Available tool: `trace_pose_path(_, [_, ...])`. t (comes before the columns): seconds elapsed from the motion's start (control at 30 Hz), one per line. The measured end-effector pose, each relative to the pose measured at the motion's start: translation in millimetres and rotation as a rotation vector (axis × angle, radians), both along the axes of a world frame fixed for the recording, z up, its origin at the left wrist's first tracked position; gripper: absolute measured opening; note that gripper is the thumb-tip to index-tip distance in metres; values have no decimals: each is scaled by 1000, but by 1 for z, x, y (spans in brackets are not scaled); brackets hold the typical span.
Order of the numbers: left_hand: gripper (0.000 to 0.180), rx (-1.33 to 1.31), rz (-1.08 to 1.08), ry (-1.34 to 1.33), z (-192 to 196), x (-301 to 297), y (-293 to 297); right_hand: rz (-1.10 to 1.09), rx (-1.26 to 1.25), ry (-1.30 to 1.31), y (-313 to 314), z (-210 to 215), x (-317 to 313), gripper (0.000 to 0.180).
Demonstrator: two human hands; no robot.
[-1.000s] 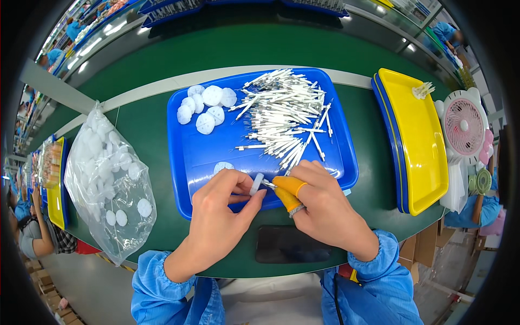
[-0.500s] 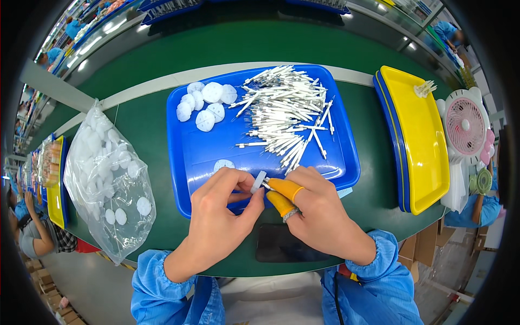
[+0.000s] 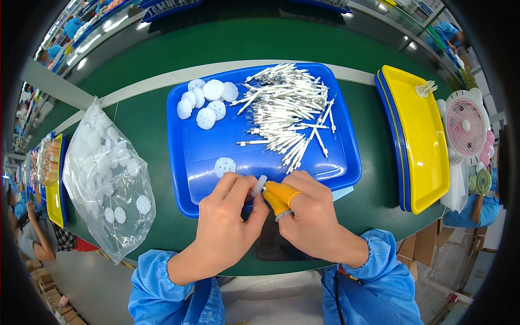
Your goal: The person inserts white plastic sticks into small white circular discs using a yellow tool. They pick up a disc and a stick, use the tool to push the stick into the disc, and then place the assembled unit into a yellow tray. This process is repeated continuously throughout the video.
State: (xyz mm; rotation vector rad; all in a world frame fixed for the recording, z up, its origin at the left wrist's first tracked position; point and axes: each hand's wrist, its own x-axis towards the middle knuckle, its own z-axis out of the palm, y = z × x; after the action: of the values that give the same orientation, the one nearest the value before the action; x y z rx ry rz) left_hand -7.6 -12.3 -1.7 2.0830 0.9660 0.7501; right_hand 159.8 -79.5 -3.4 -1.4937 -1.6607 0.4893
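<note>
- Small pale disc (image 3: 260,186): held tilted, seen nearly edge-on, between the two hands and just above the near rim of the blue tray (image 3: 208,143).
- Left hand (image 3: 230,214): bare; its grip is closed on the disc, pinched between thumb and fingers.
- Right hand (image 3: 310,207): yellow covers (image 3: 281,194) sheathe two digits; its grip is clenched on a small light piece (image 3: 264,188), mostly hidden, at the disc's right face.
- Single perforated disc (image 3: 225,166): lies flat in the tray, just beyond the left hand.
- Cluster of white discs (image 3: 214,90): some overlapping, in the tray's far left corner.
- Pile of white sticks (image 3: 290,111): slender, with thin wire-like ends, heaped across the far right part of the tray.
- Pale blue slip (image 3: 343,193): partly under the tray's near right corner, on the green counter (image 3: 142,124).
- Dark flat rectangle (image 3: 273,246): on the counter, partly covered by the right hand.
- Clear plastic bag (image 3: 111,184): left of the tray, containing many white discs.
- Yellow tray (image 3: 414,149): at right, atop blue trays (image 3: 391,141); a small bundle of pale sticks (image 3: 426,89) rests at its far end.
- Pink-and-white fan (image 3: 464,125): beyond the yellow tray, at right.
</note>
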Motion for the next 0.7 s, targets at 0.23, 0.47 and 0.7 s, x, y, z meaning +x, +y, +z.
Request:
trace_pose_path(0.23, [20, 33, 106, 45, -1, -4, 15, -90, 92, -80, 8, 6, 35, 34])
trace_pose_path(0.47, [14, 178, 109, 45, 18, -6, 24, -111, 544, -434, 8, 17, 36, 44])
trace_pose_path(0.7, [13, 37, -208, -282, 26, 1, 0, -104, 597, -472, 0, 6, 20, 50])
